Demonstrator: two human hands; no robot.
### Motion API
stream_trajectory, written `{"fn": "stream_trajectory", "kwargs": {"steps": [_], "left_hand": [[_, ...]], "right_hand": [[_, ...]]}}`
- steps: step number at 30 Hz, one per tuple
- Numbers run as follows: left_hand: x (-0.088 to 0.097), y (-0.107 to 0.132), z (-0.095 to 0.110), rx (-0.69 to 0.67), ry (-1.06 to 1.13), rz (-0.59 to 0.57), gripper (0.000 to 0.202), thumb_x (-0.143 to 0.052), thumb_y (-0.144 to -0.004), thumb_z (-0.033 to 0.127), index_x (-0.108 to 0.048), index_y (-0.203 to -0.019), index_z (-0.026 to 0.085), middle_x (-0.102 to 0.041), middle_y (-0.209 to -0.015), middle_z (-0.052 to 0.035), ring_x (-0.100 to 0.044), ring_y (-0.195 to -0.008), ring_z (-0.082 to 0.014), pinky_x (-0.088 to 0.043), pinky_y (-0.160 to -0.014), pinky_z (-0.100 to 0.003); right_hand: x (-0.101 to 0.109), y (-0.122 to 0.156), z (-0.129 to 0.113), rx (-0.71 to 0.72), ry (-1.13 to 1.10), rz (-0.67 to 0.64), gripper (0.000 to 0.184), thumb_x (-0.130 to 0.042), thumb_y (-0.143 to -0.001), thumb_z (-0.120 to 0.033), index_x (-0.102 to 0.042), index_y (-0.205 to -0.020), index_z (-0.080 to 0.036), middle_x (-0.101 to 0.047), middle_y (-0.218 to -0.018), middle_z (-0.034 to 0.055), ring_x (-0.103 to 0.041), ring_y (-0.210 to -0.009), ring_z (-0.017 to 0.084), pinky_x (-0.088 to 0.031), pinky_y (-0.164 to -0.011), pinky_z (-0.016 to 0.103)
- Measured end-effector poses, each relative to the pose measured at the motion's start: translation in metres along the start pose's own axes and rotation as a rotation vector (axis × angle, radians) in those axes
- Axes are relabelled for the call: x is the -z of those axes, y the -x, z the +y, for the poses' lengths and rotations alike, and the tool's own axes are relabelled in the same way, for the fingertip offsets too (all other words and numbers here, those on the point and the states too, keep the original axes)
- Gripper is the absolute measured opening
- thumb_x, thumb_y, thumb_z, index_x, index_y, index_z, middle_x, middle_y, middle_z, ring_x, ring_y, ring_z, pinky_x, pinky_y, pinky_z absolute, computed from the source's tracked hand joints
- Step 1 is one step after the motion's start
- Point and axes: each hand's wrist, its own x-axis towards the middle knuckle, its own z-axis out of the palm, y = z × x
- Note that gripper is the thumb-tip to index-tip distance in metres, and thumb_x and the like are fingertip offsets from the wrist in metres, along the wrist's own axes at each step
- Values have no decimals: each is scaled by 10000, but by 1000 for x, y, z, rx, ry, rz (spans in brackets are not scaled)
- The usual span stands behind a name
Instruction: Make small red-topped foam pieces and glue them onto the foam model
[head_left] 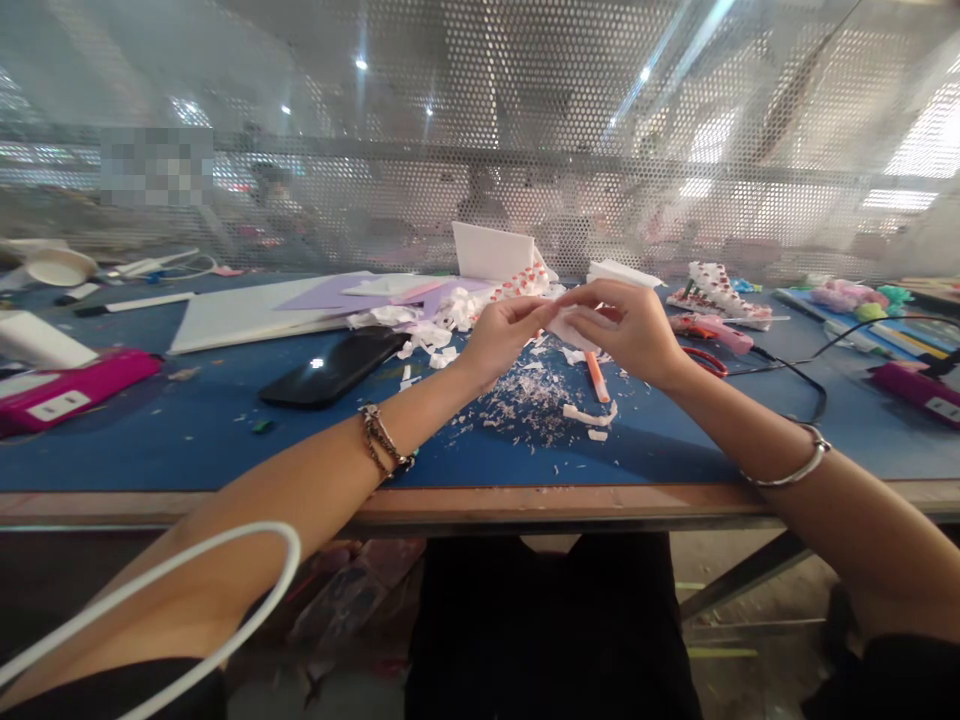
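Both my hands meet above the middle of the blue table (187, 440). My left hand (501, 338) pinches one edge of a small white paper piece (564, 328), and my right hand (628, 330) curls its fingers round the other side of it. Under the hands lie white paper scraps (536, 400) and an orange cutter (598, 380) on the table. A beaded bracelet is on my left wrist and a silver bangle on my right.
A black phone (334, 368) lies left of my hands, pink boxes at the far left (71, 388) and far right (915, 390). White and lilac sheets (255, 310), a heap of cut pieces (442, 315), red scissors (705, 360) and a black cable (802, 380) lie behind. A perforated metal screen closes the back.
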Motion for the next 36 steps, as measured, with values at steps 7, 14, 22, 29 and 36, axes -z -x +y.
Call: {"fn": "stream_trajectory", "kwargs": {"steps": [7, 14, 22, 29, 36], "left_hand": [[0, 0, -2, 13, 38, 1, 297, -641, -677, 461, -692, -802, 196, -566, -661, -2, -441, -604, -74, -352, -557, -202], [-3, 2, 1, 113, 160, 17, 248, -684, -637, 421, -693, -767, 210, -590, -701, 1, -481, -674, -80, -397, -619, -199], [-2, 2, 3, 157, 216, -16, 206, -674, -655, 412, -682, -717, 215, -592, -696, 7, -493, -681, -76, -393, -627, -197], [-1, 1, 1, 157, 221, -17, 209, -664, -667, 411, -684, -771, 230, -614, -742, 5, -518, -722, -80, -393, -637, -199], [2, -1, -6, 160, 263, -43, 201, -664, -670, 410, -687, -768, 236, -621, -749, -3, -532, -718, -91, -398, -620, -208]], "right_hand": [[4, -1, 2, 159, 135, -3, 175, -517, -783, -185, -650, -895, -187, -646, -795, 10, -558, -727, 99, -426, -660, 243], [3, -1, 11, 323, 269, -24, 201, -457, -842, -204, -626, -949, -190, -631, -827, 26, -549, -766, 110, -432, -702, 257], [1, 1, 13, 388, 299, -9, 200, -412, -881, -246, -602, -903, -186, -565, -730, 22, -497, -701, 113, -414, -650, 253], [2, -1, 9, 347, 286, -1, 189, -437, -855, -203, -602, -945, -183, -594, -822, 32, -531, -778, 117, -445, -704, 260], [5, 0, 17, 443, 466, -103, 249, -392, -889, -230, -557, -1067, -176, -557, -868, 64, -474, -806, 145, -439, -709, 288]]}}
